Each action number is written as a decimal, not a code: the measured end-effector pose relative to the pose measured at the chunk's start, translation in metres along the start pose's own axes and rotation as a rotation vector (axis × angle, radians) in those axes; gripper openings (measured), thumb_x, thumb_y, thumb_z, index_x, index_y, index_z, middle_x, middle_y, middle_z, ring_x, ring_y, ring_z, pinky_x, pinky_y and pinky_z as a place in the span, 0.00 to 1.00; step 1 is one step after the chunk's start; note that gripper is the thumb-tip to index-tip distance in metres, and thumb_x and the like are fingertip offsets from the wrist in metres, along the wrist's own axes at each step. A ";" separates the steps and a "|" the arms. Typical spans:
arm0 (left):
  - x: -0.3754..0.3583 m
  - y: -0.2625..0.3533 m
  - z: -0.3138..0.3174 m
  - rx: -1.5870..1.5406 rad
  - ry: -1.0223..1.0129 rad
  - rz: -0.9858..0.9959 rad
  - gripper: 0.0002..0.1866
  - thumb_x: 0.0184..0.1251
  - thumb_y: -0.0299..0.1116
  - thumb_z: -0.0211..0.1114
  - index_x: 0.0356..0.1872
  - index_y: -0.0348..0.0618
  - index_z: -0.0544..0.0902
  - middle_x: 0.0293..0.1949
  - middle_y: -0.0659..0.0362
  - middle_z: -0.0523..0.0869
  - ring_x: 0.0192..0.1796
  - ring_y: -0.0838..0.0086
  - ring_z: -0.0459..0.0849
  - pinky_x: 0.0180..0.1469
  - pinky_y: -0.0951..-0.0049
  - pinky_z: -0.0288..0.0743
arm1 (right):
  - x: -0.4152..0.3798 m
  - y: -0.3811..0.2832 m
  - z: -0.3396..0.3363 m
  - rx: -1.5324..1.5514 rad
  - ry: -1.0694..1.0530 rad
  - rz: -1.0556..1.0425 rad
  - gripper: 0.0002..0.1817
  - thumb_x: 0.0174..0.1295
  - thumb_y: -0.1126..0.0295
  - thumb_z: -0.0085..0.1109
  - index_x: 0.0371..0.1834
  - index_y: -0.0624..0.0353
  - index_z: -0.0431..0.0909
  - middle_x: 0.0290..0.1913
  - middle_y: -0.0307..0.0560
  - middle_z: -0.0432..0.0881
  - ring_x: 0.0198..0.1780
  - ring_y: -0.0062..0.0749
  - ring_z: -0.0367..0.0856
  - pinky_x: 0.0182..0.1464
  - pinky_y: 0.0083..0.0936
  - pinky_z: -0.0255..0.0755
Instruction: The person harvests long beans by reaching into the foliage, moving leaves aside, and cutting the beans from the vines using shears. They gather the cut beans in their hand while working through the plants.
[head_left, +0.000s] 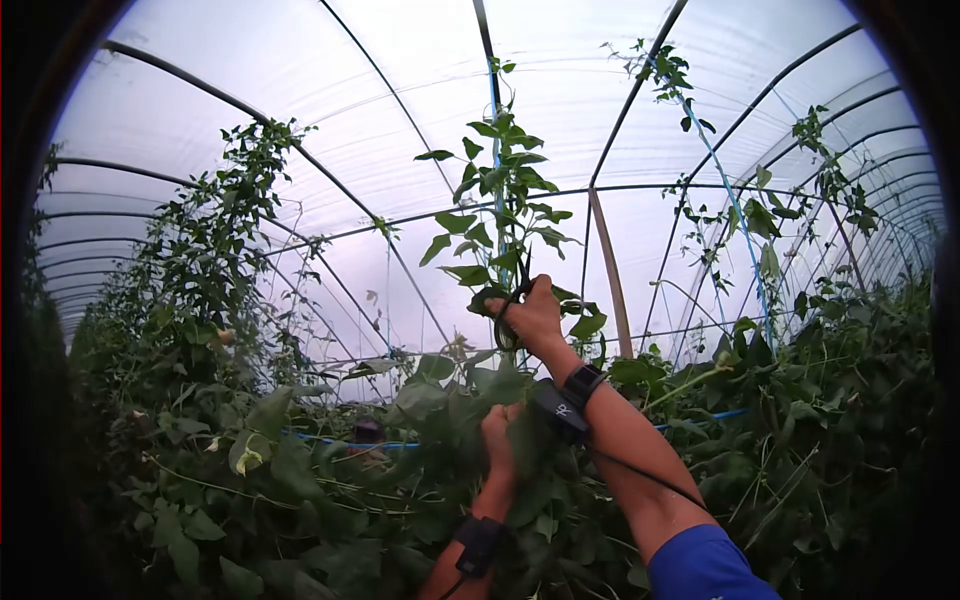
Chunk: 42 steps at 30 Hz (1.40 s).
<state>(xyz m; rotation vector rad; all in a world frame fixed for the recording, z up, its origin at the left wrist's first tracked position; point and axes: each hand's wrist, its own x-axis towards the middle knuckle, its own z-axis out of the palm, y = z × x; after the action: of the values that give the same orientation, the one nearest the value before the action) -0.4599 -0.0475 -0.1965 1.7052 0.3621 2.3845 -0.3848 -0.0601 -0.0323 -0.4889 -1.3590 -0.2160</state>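
Note:
My right hand is raised at the centre, its fingers closed round the dark handles of a pair of scissors. The blades point up beside the stem of a tall climbing plant, which stands along a blue string. Lower down, my left hand is closed among large green leaves; leaves cover part of it, and what it holds, if anything, is hidden. Both wrists wear dark bands with small devices and cables.
Dense leafy vines fill the lower view. More climbing plants rise at the left and right. A blue line crosses low among the leaves. Metal hoops carry the plastic cover, and a wooden post leans behind my right hand.

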 end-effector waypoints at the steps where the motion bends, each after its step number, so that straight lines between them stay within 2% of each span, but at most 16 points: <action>1: -0.001 -0.002 0.000 -0.042 -0.001 0.027 0.18 0.68 0.37 0.59 0.19 0.42 0.69 0.18 0.68 0.72 0.22 0.87 0.67 0.21 0.78 0.62 | 0.005 0.006 0.007 -0.014 -0.006 0.013 0.37 0.39 0.54 0.73 0.41 0.70 0.63 0.35 0.67 0.79 0.40 0.58 0.81 0.44 0.42 0.74; 2: 0.000 -0.005 0.000 -0.085 -0.002 0.056 0.18 0.68 0.38 0.60 0.19 0.43 0.69 0.18 0.70 0.70 0.21 0.88 0.65 0.21 0.79 0.60 | 0.012 0.013 0.014 -0.027 -0.012 0.024 0.35 0.40 0.56 0.72 0.41 0.71 0.63 0.36 0.69 0.79 0.41 0.60 0.81 0.45 0.43 0.73; 3: 0.001 -0.008 0.001 -0.083 -0.001 0.058 0.18 0.68 0.38 0.60 0.19 0.43 0.69 0.18 0.70 0.70 0.21 0.88 0.65 0.21 0.79 0.60 | 0.020 0.020 0.023 -0.084 0.012 0.035 0.33 0.37 0.63 0.73 0.44 0.69 0.67 0.35 0.60 0.81 0.39 0.50 0.82 0.43 0.37 0.75; 6: 0.005 -0.016 0.000 -0.103 0.004 -0.047 0.17 0.67 0.38 0.61 0.20 0.41 0.71 0.19 0.70 0.72 0.22 0.88 0.66 0.21 0.79 0.60 | 0.033 0.033 0.034 -0.014 0.050 -0.010 0.27 0.38 0.67 0.70 0.42 0.68 0.70 0.33 0.58 0.82 0.38 0.49 0.83 0.42 0.37 0.75; 9: 0.007 -0.017 -0.003 -0.037 -0.040 0.110 0.16 0.67 0.37 0.62 0.23 0.38 0.74 0.19 0.69 0.74 0.22 0.87 0.67 0.21 0.79 0.60 | 0.043 0.049 0.031 0.115 0.160 0.027 0.16 0.40 0.74 0.66 0.34 0.68 0.75 0.29 0.54 0.81 0.31 0.41 0.81 0.35 0.34 0.75; 14: 0.010 -0.029 -0.007 -0.022 -0.146 -0.027 0.18 0.67 0.38 0.62 0.21 0.37 0.76 0.19 0.66 0.77 0.22 0.86 0.69 0.21 0.78 0.62 | 0.044 0.068 0.019 0.193 0.307 0.050 0.11 0.41 0.78 0.63 0.30 0.67 0.74 0.25 0.49 0.79 0.25 0.34 0.77 0.29 0.31 0.73; 17: 0.013 -0.030 -0.006 0.119 -0.100 0.092 0.23 0.68 0.42 0.55 0.21 0.30 0.76 0.16 0.63 0.75 0.22 0.82 0.71 0.22 0.70 0.65 | 0.033 0.057 0.001 0.702 0.214 0.300 0.06 0.44 0.82 0.56 0.27 0.64 0.72 0.25 0.46 0.77 0.24 0.32 0.76 0.27 0.29 0.71; 18: 0.012 -0.023 -0.006 0.118 -0.101 0.096 0.23 0.68 0.42 0.55 0.21 0.30 0.76 0.16 0.63 0.75 0.22 0.82 0.71 0.22 0.70 0.65 | 0.030 0.058 -0.001 0.703 0.215 0.296 0.06 0.44 0.82 0.56 0.27 0.64 0.72 0.25 0.46 0.77 0.24 0.32 0.76 0.27 0.29 0.71; 20: 0.006 -0.009 -0.009 0.052 -0.124 0.010 0.23 0.68 0.43 0.54 0.20 0.31 0.76 0.16 0.62 0.76 0.22 0.81 0.72 0.22 0.69 0.65 | 0.021 0.063 -0.006 1.140 0.162 0.348 0.05 0.48 0.82 0.52 0.28 0.63 0.73 0.25 0.44 0.75 0.24 0.36 0.75 0.30 0.35 0.71; 21: 0.006 -0.010 -0.009 0.052 -0.126 0.009 0.23 0.68 0.43 0.54 0.20 0.31 0.76 0.16 0.62 0.76 0.22 0.81 0.72 0.22 0.69 0.65 | 0.018 0.065 -0.010 1.139 0.163 0.348 0.05 0.48 0.82 0.52 0.28 0.63 0.73 0.25 0.44 0.75 0.24 0.36 0.75 0.30 0.35 0.71; 24: 0.005 -0.018 -0.007 0.087 -0.115 -0.012 0.19 0.68 0.40 0.60 0.21 0.34 0.77 0.16 0.65 0.76 0.19 0.83 0.70 0.20 0.74 0.62 | 0.011 0.070 -0.024 1.498 -0.203 0.466 0.05 0.51 0.76 0.54 0.31 0.63 0.73 0.28 0.49 0.78 0.26 0.40 0.77 0.31 0.36 0.73; 29: 0.006 -0.023 -0.006 0.056 -0.105 0.106 0.21 0.67 0.40 0.60 0.19 0.34 0.75 0.16 0.67 0.72 0.20 0.84 0.67 0.19 0.74 0.61 | 0.009 0.063 -0.031 1.276 -0.530 0.431 0.11 0.58 0.66 0.56 0.36 0.64 0.76 0.30 0.47 0.80 0.28 0.32 0.78 0.29 0.27 0.73; 33: 0.004 -0.015 -0.004 0.216 -0.082 0.025 0.21 0.67 0.39 0.60 0.17 0.35 0.73 0.15 0.68 0.70 0.20 0.84 0.66 0.19 0.73 0.60 | 0.009 0.050 -0.034 1.281 -0.504 0.412 0.07 0.59 0.73 0.57 0.37 0.64 0.76 0.29 0.46 0.80 0.25 0.30 0.79 0.25 0.25 0.74; 36: 0.018 -0.051 -0.012 0.261 -0.119 0.074 0.17 0.66 0.38 0.61 0.22 0.34 0.77 0.18 0.66 0.75 0.21 0.83 0.69 0.20 0.73 0.63 | -0.008 0.041 -0.037 1.352 -0.418 0.301 0.06 0.58 0.77 0.57 0.37 0.66 0.75 0.32 0.45 0.80 0.27 0.27 0.80 0.30 0.24 0.77; 38: 0.037 -0.108 -0.016 -0.088 -0.113 0.038 0.14 0.65 0.37 0.62 0.31 0.33 0.79 0.23 0.64 0.78 0.24 0.80 0.73 0.25 0.73 0.68 | -0.036 0.022 -0.054 1.244 -0.399 0.262 0.06 0.57 0.77 0.58 0.37 0.66 0.75 0.32 0.44 0.80 0.29 0.27 0.80 0.31 0.23 0.76; 42: -0.004 -0.009 -0.007 0.162 -0.229 0.276 0.13 0.64 0.35 0.59 0.42 0.35 0.80 0.33 0.60 0.84 0.33 0.79 0.80 0.32 0.73 0.74 | -0.104 0.014 -0.078 0.739 -0.422 -0.101 0.12 0.51 0.73 0.63 0.38 0.64 0.74 0.32 0.38 0.79 0.31 0.25 0.76 0.35 0.23 0.72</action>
<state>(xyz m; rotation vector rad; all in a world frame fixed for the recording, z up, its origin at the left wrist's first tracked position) -0.4646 -0.0409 -0.2052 2.2063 0.3076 2.3570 -0.3320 -0.0969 -0.1460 0.1701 -1.7510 0.3255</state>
